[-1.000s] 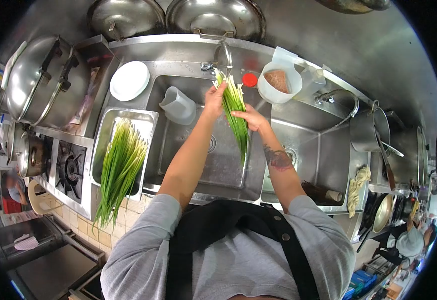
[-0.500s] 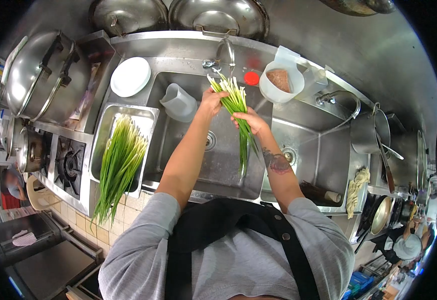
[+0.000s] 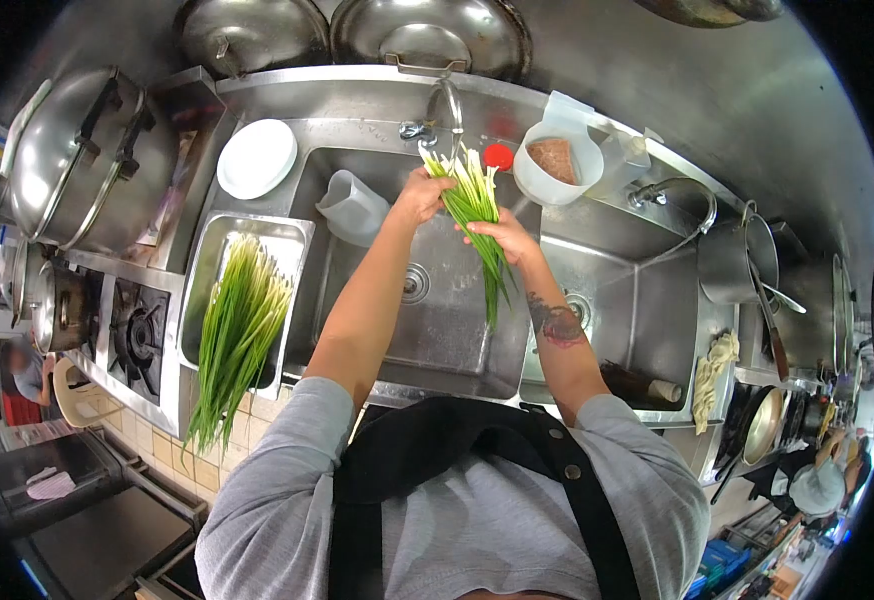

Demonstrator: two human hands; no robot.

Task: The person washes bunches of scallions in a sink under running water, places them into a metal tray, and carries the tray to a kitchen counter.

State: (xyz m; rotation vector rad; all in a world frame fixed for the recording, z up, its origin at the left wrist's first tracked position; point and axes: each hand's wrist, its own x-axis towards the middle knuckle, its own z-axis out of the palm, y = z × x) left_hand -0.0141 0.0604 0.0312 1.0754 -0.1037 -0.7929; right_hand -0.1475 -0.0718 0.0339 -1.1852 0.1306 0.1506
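Observation:
A bunch of green onions (image 3: 472, 200) is held over the left sink basin (image 3: 447, 340), its white ends pointing up beneath the faucet (image 3: 454, 105). My left hand (image 3: 422, 195) grips it near the white ends. Lower down, my right hand (image 3: 502, 238) wraps around the green stalks, and the leaf tips hang into the basin. To the left, a metal tray (image 3: 197, 300) carries a larger pile of green onions (image 3: 237, 340), whose leaves droop over the tray's front edge.
A clear plastic pitcher (image 3: 352, 205) lies in the left basin. Behind stand white plates (image 3: 257, 160), a red lid (image 3: 498, 156) and a white container (image 3: 557, 180) with brownish contents. A gas burner (image 3: 140, 335) is at left; a yellowish cloth (image 3: 714, 375) hangs at right. Other people are in the background.
The bunch and both my hands have shifted very slightly; the white ends are fanned a little wider under the faucet. The grip of both hands stays about the same.

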